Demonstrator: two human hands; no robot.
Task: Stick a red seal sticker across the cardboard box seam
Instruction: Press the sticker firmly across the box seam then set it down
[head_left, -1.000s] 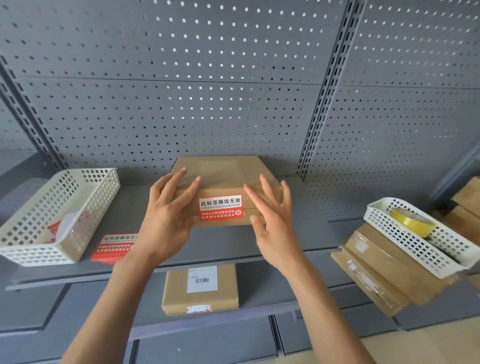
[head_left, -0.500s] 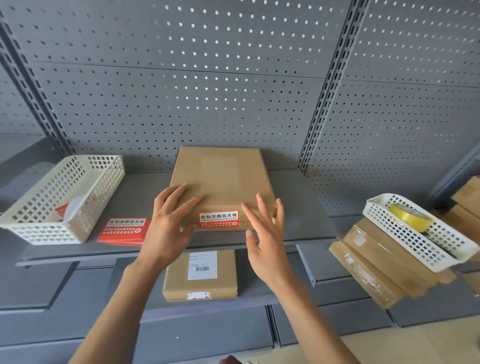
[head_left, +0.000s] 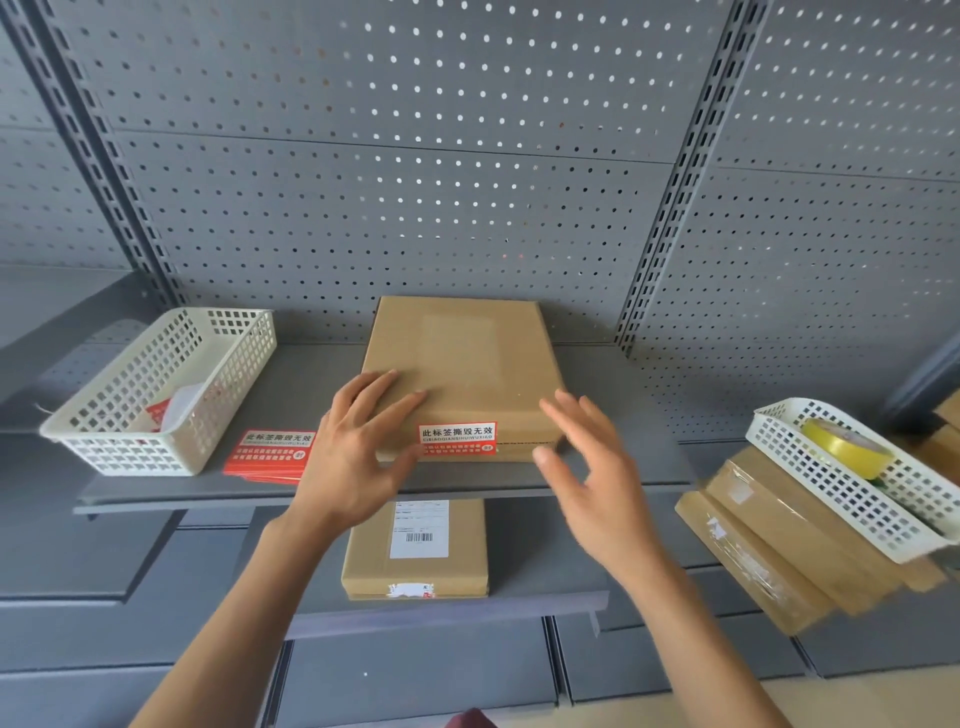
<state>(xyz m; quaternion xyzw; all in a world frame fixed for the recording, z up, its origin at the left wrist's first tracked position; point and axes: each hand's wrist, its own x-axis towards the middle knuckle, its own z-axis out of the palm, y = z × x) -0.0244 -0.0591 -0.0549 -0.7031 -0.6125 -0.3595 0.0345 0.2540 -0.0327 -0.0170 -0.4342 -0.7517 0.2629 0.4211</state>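
A flat cardboard box (head_left: 460, 364) lies on the grey shelf (head_left: 311, 395). A red and white seal sticker (head_left: 457, 439) sits folded over its near edge, across the front seam. My left hand (head_left: 358, 452) rests with spread fingers on the box's near left corner. My right hand (head_left: 592, 467) hovers open just off the box's near right corner, blurred, holding nothing.
A stack of red seal stickers (head_left: 270, 452) lies left of the box, beside a white basket (head_left: 156, 389). At the right, a white tray (head_left: 852, 478) with a yellow tape roll (head_left: 844, 449) sits on stacked cardboard boxes (head_left: 769, 545). A labelled box (head_left: 415, 551) lies on the lower shelf.
The box was tilted up towards me and now lies flat on the shelf. My right hand has come off the box and drawn back to the right.
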